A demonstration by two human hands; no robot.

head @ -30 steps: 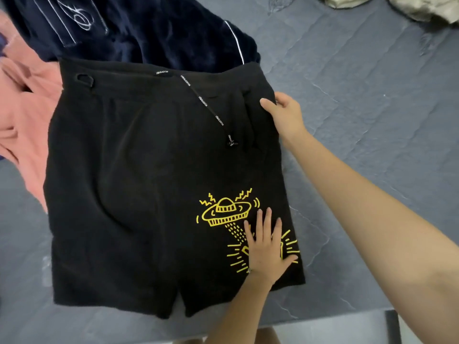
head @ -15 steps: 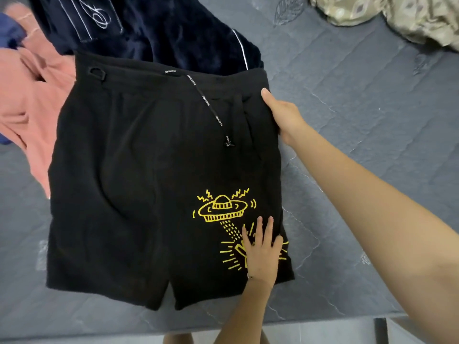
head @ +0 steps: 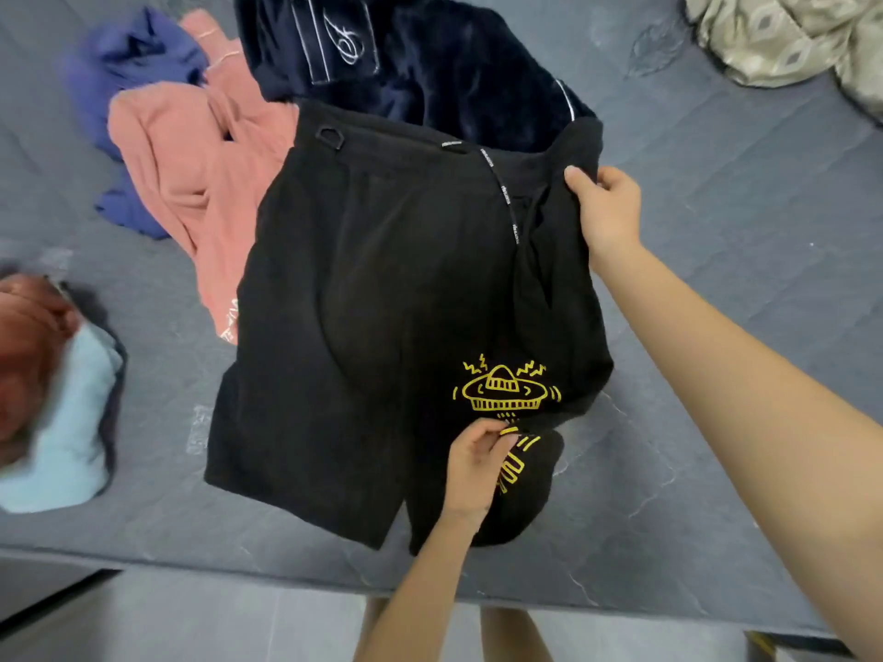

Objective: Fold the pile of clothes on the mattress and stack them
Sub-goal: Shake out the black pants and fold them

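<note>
Black shorts (head: 363,327) with a yellow UFO print lie on the grey mattress (head: 716,279). My right hand (head: 604,210) grips the shorts' right waistband corner and lifts it. My left hand (head: 478,463) pinches the fabric at the right leg's hem, just under the print, and the hem is bunched and raised. Beyond the shorts lie a dark navy velvet garment (head: 430,54), a pink garment (head: 191,160) and a purple-blue one (head: 129,64).
A folded stack with a light blue piece (head: 62,446) and a reddish one (head: 24,351) sits at the left edge, blurred. A beige patterned cloth (head: 788,35) lies at the top right. The mattress front edge (head: 239,561) runs below, with floor under it.
Both hands went from lying flat on the shorts to gripping them; the right side of the shorts is now lifted and bunched. The view shifted, revealing the stack at left.
</note>
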